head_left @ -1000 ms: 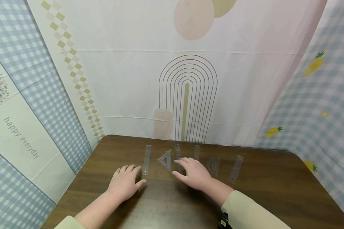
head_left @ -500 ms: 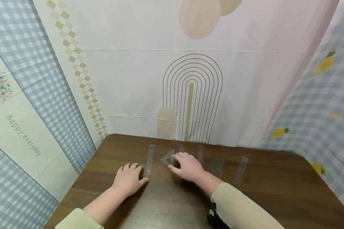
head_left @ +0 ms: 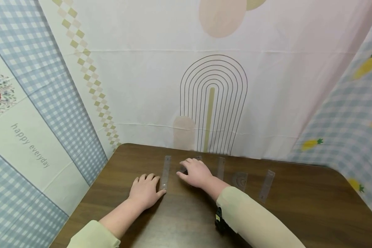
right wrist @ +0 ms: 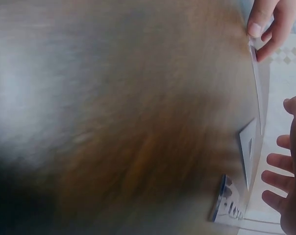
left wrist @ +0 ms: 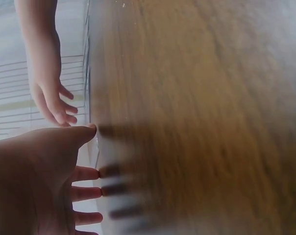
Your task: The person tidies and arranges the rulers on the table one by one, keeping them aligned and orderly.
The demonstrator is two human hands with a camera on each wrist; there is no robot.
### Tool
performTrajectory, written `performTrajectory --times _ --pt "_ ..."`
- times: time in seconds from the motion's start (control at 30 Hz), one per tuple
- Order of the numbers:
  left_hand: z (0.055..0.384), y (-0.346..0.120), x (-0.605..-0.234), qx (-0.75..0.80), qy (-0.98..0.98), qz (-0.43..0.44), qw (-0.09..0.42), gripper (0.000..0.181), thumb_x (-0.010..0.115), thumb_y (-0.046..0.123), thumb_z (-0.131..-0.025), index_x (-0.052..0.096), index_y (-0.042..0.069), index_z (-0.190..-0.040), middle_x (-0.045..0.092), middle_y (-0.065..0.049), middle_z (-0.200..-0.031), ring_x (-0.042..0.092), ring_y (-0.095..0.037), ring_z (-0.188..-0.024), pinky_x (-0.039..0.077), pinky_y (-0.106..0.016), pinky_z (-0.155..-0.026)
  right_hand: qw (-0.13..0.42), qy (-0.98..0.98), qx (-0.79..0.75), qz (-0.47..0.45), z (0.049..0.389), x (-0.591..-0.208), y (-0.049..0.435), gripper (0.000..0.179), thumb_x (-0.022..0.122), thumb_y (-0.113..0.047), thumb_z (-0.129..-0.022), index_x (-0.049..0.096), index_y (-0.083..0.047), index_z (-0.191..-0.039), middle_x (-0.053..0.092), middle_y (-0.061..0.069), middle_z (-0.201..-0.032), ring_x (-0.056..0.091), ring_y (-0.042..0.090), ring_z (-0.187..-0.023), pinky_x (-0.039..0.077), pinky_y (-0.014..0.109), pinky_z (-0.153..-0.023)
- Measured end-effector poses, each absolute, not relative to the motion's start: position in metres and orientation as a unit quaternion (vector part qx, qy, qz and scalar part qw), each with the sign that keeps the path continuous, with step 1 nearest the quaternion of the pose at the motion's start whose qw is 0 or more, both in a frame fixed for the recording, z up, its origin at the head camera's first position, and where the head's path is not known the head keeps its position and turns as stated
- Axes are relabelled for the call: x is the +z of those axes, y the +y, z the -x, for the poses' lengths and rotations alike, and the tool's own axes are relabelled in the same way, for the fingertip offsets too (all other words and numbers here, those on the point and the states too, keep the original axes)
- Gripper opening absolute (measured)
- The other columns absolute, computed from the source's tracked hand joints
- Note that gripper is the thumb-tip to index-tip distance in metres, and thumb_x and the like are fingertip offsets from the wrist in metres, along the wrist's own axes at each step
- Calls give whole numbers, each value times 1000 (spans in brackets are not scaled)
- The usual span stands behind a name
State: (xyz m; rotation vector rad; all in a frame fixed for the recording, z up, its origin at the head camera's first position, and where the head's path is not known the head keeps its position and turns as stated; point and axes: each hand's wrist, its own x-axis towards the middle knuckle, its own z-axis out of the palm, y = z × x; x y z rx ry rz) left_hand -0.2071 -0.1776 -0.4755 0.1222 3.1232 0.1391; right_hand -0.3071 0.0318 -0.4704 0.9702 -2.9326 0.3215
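My left hand (head_left: 145, 191) is low over the table, fingers spread, with the thumb right at the near end of a clear straight ruler (head_left: 166, 170). In the right wrist view, that ruler's end lies between the thumb and a finger. My right hand (head_left: 196, 173) hovers with loosely spread fingers over a clear triangular set square, mostly hidden by it in the head view. The right wrist view shows the set square (right wrist: 247, 152) flat on the table, the fingers apart from it. Behind the right hand, another ruler (head_left: 199, 158) shows only its far end.
To the right of the right hand, a clear ruler (head_left: 221, 167), a protractor (head_left: 240, 181) and a further ruler (head_left: 267, 186) lie in a row on the brown wooden table (head_left: 186, 220). A printed cloth (head_left: 142, 89) hangs right behind the table's back edge.
My right hand has moved left, from over the second ruler to over the set square. My left thumb has come closer to the leftmost ruler's near end. The head view has swung slightly left.
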Motion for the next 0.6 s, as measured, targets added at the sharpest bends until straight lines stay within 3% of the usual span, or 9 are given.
performTrajectory --times 0.6 --pt "214 -170 -476 40 999 -9 14 69 58 61 -92 56 11 -140 51 -14 -142 42 -40 -133 33 -59 -107 -37 -960 41 -275 339 -475 -17 62 50 -56 -99 52 -14 -144 51 8 -143 46 28 -132 39 49 -106"
